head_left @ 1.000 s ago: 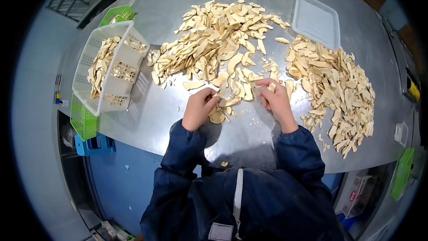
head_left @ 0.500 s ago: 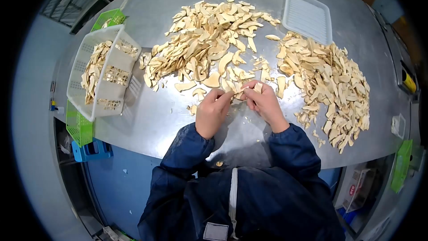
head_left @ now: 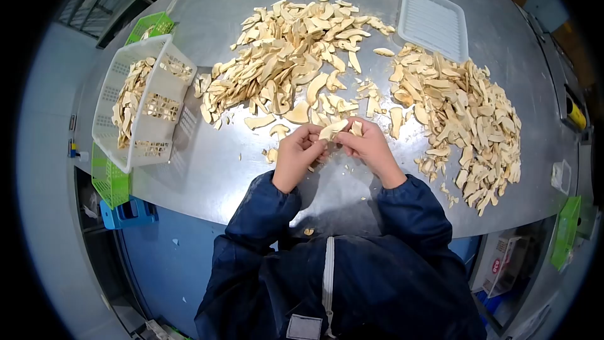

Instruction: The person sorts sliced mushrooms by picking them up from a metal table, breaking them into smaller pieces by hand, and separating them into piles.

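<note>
A pale dried mushroom slice point(head_left: 332, 130) is pinched between my two hands, near the front of the metal table. My left hand point(head_left: 297, 156) is closed on its left end with thumb and fingers. My right hand point(head_left: 372, 150) grips the other end, and a second small mushroom piece point(head_left: 357, 128) shows among its fingers. Just beyond the hands lie loose slices at the edge of a large mushroom heap point(head_left: 277, 56). Another heap of slices point(head_left: 465, 113) spreads to the right of my right hand. Small crumbs are scattered below my fingers.
A white perforated basket point(head_left: 151, 119) with mushroom slices stands at the left, green baskets point(head_left: 111, 177) beneath and behind it. A white ribbed tray point(head_left: 434, 22) lies at the back right. The steel table point(head_left: 189, 182) has a curved front edge close to my body.
The slice between my hands has been turned, so its broad face now shows. My left fingers have opened out a little beneath it; the heaps look unchanged.
</note>
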Available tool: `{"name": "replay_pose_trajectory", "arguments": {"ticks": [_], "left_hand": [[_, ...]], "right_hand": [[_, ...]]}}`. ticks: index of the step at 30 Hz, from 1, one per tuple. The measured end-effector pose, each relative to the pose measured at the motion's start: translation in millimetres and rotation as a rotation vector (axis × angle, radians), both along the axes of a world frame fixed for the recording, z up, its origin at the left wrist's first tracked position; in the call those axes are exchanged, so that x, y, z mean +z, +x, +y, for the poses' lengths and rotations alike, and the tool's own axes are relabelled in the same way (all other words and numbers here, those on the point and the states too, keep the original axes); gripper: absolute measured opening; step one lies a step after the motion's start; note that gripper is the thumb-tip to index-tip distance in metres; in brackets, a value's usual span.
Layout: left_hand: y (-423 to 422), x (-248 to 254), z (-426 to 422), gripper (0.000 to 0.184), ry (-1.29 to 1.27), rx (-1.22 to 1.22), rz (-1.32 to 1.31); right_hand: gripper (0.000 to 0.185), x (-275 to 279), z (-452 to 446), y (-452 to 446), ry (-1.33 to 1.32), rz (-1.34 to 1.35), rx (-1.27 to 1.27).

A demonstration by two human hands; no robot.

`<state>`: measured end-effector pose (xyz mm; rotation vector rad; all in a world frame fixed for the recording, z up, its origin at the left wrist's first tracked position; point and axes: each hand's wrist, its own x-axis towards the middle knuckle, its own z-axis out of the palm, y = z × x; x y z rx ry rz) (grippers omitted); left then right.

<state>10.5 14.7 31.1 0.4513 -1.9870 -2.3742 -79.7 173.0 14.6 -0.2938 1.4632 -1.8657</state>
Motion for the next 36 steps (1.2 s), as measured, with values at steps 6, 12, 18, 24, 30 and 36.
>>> {"name": "replay_pose_trajectory", "arguments": {"ticks": [6,12,18,24,30,36], "left_hand": [[1.2,-3.6,9.9,0.017,-0.129,-0.018,0.005],[3.9,9.0,1.8,0.015,0.107,0.025,-0.033],[24.3,18.3,8.2,0.015,-0.065,-0.096,-0.09],[81.2,35.0,-21.8,0.023,-0.319,-1.225,-0.292],[99.3,11.3,-15.4,0.025,-0.364,-1.068,-0.057],[38.5,17.9,-19.2,0.026,-1.074,-0.263,0.142]], "right_hand": [[0.01,3.7,-0.5,3.7,-0.018,0.025,-0.042],[0.009,8.5,3.9,-0.6,-0.069,-0.132,-0.266],[0.006,9.3,0.3,13.5,-0.063,-0.086,0.061],[0.019,-15.0,23.4,-18.8,-0.702,-0.444,-0.202],[0.03,-11.3,22.5,-19.8,-0.593,-0.451,-0.255],[0.028,-16.7,21.5,-21.9,-0.609,-0.421,-0.286]]}}
